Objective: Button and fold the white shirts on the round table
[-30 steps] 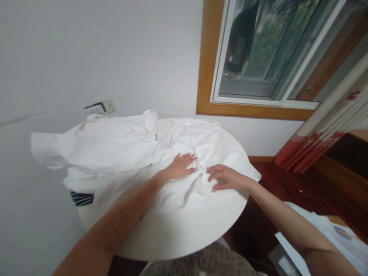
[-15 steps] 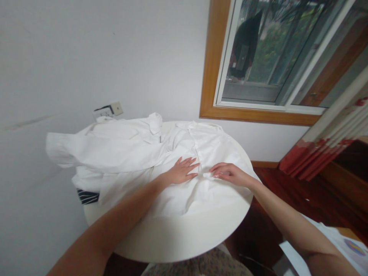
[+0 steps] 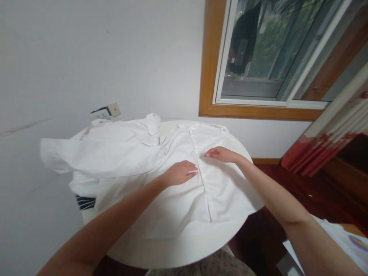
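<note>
A white button-front shirt (image 3: 224,188) lies spread on a round white table (image 3: 161,255), its front placket running down between my hands. My left hand (image 3: 179,173) is on the cloth just left of the placket, fingers loosely stretched and slightly parted. To the right of the placket, my right hand (image 3: 221,154) hovers close above the shirt with fingers bent downward; no cloth shows gripped in it. The shirt's lower edge reaches near the table's front rim, and its right side hangs slightly over the edge.
More white clothing (image 3: 115,149) is heaped at the table's left, overhanging the edge, with a dark striped cloth (image 3: 85,202) below it. A wall socket (image 3: 100,113), a wood-framed window (image 3: 258,111) and a red-and-white curtain (image 3: 310,149) are beyond. Printed white cloth (image 3: 342,237) lies lower right.
My right hand has let go of the bunched cloth and moved up and away. The shirt front now lies flatter, its placket straighter and its lower part spread nearer to me.
</note>
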Action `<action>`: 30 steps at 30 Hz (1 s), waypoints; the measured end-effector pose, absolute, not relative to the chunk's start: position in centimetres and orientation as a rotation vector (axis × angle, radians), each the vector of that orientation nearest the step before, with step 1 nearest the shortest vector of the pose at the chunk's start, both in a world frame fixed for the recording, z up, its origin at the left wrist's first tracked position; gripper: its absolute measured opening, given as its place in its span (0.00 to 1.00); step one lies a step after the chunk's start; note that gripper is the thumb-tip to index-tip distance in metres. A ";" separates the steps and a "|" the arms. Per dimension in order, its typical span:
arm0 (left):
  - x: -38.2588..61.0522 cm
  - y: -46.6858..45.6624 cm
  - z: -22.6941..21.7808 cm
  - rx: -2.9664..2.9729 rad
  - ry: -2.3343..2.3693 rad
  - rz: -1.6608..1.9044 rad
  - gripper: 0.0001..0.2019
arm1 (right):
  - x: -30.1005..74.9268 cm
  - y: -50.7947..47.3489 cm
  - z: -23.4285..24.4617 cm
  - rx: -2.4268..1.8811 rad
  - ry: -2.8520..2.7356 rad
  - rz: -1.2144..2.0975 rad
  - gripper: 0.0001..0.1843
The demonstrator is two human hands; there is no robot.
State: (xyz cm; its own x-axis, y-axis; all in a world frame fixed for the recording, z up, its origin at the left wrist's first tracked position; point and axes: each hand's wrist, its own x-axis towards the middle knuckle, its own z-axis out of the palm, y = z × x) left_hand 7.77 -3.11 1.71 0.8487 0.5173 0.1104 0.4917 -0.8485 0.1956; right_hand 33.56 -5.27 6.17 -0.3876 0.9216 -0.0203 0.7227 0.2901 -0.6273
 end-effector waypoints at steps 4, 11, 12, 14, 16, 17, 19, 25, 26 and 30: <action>10.9 0.1 1.5 2.888 1.087 0.409 0.19 | 31.0 -1.3 2.4 -1.962 -2.247 0.307 0.23; 11.5 2.5 -2.4 2.754 1.478 0.385 0.27 | 29.9 -1.3 -1.7 -2.049 -2.223 0.095 0.34; 11.3 2.6 -2.6 2.718 1.548 0.396 0.30 | 29.9 -1.4 -1.7 -2.063 -2.214 0.100 0.36; 11.1 2.8 -2.7 2.640 1.706 0.428 0.35 | 30.0 -1.5 -1.6 -2.110 -2.166 0.086 0.37; 11.1 2.7 -2.6 2.582 1.798 0.402 0.37 | 30.0 -1.6 -1.4 -2.155 -2.117 0.069 0.38; 11.1 2.7 -2.6 2.564 1.808 0.361 0.37 | 29.9 -1.6 -1.3 -2.163 -2.111 0.074 0.38; 10.9 2.3 -2.6 2.544 1.795 0.276 0.37 | 29.8 -1.9 -1.3 -2.167 -2.127 0.112 0.38; 10.2 1.0 -0.8 2.624 1.669 0.094 0.37 | 29.4 -4.5 -0.6 -2.199 -2.167 0.239 0.40; 10.2 1.0 -0.3 2.661 1.641 0.079 0.34 | 29.3 -4.9 -0.2 -2.203 -2.175 0.265 0.41; 10.9 2.1 0.7 2.848 1.584 0.306 0.21 | 29.3 -4.5 1.8 -2.221 -2.196 0.271 0.33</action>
